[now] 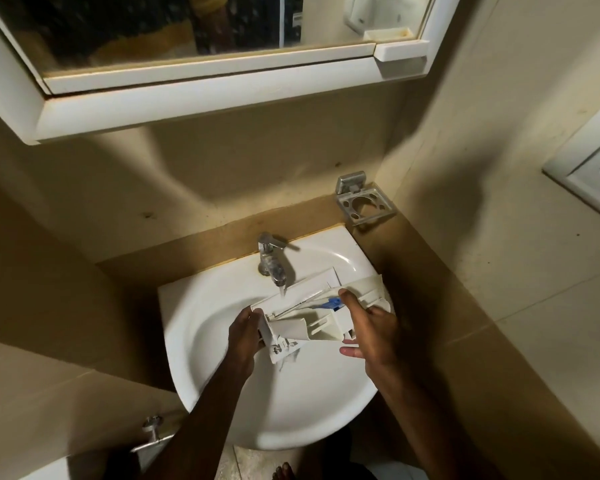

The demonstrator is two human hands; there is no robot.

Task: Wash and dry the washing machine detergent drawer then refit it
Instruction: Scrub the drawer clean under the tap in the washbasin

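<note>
The white detergent drawer [312,320] lies across the white sink [219,362], tilted, with a blue insert [333,303] showing near its right end. A thin stream of water runs from the chrome tap [272,261] onto the drawer's long top edge. My left hand [245,337] grips the drawer's left end, fingers curled round its front panel. At the right end, my right hand [371,327] holds the drawer with the thumb over the top edge and fingers beneath.
A white mirror cabinet [201,84] hangs above the sink. A metal tumbler holder [364,202] is fixed to the wall at the back right. Beige tiled walls close in on both sides. A chrome fitting [153,427] sticks out at lower left.
</note>
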